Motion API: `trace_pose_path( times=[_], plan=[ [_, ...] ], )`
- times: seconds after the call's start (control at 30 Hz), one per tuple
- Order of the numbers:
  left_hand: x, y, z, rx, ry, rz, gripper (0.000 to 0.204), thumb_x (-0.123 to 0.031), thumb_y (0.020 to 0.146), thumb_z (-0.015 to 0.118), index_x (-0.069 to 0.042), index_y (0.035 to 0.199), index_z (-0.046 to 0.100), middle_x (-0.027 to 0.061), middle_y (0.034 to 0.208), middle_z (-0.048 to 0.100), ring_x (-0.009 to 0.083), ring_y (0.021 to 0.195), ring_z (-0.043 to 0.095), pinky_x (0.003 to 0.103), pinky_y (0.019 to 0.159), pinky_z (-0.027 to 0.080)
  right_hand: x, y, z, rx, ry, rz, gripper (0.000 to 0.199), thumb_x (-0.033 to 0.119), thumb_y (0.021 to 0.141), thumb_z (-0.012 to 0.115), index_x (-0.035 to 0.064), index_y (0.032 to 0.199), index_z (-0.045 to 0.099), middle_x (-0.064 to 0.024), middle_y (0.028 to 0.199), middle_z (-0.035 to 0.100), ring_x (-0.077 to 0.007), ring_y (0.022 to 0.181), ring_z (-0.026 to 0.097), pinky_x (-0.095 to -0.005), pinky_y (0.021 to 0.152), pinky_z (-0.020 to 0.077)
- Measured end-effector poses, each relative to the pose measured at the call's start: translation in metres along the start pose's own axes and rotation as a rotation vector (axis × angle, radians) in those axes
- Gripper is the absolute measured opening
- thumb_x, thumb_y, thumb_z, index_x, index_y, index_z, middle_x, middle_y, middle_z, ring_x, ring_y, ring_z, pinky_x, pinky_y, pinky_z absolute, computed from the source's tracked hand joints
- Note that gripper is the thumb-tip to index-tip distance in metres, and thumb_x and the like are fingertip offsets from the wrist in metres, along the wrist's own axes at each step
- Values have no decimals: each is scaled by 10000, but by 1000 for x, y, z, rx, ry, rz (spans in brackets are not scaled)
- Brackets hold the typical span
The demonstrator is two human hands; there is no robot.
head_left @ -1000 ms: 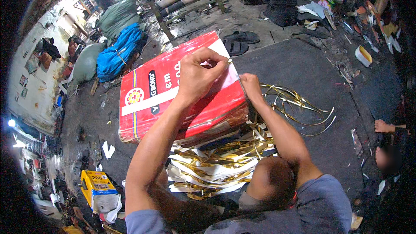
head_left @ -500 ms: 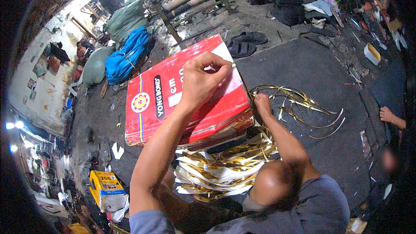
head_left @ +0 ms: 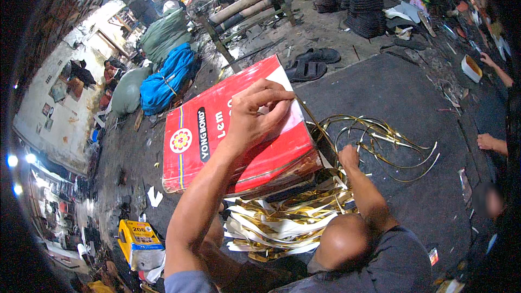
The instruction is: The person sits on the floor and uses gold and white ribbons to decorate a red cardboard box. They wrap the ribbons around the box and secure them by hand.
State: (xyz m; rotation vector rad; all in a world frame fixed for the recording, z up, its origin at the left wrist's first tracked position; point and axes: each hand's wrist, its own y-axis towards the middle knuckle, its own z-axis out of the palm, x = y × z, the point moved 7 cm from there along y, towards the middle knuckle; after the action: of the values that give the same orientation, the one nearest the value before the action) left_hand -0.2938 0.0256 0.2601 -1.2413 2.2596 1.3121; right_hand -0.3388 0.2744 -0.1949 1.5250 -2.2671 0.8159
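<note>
A big red flat box (head_left: 217, 146) lies tilted on a heap of gold and white strips (head_left: 282, 222) in front of me. My left hand (head_left: 255, 119) rests on the box top and pinches the end of a thin gold strip (head_left: 312, 119) between thumb and fingers. That strip runs down past the box's right edge to my right hand (head_left: 349, 157), which closes on it among loose curled gold strips (head_left: 391, 141) on the dark mat (head_left: 412, 92).
A pair of dark sandals (head_left: 312, 62) lies beyond the box. Stacks of dark pads (head_left: 364, 8), a blue bundle (head_left: 163, 78) and grey sacks (head_left: 165, 35) stand further back. A yellow can (head_left: 138, 241) sits lower left. Another person's hands (head_left: 488, 141) reach in at right.
My right hand has slid from the box's far right corner down toward me along the gold strip. My left hand stays on the box top, pinching the strip's end.
</note>
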Motion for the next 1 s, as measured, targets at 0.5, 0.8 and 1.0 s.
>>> trace_pose_path(
  times=[0.5,0.8,1.0],
  plan=[
    [-3,-8,-8,3,33,193,179,68,844,683,-5,977,779,112,950,733,181,858,718,292,748,568,-44,33,-37,-121,-74,-23,355,168,894,623,-7,1203,633,-250,1129,708,-426,1020,715,-522,854,591],
    [-38,-13,-2,75,503,460,352,-165,851,744,-125,1200,770,84,1135,724,314,1066,620,413,971,490,-74,45,-125,-287,-108,78,316,217,875,673,-31,1068,703,-287,1032,733,-456,962,727,-533,869,586],
    [-20,-15,4,125,529,324,536,-521,929,618,-205,1355,696,77,1466,590,342,1399,443,484,1185,334,-105,21,-197,-688,164,506,496,384,990,575,8,1312,565,-276,1254,654,-444,1178,651,-566,966,522]
  ],
)
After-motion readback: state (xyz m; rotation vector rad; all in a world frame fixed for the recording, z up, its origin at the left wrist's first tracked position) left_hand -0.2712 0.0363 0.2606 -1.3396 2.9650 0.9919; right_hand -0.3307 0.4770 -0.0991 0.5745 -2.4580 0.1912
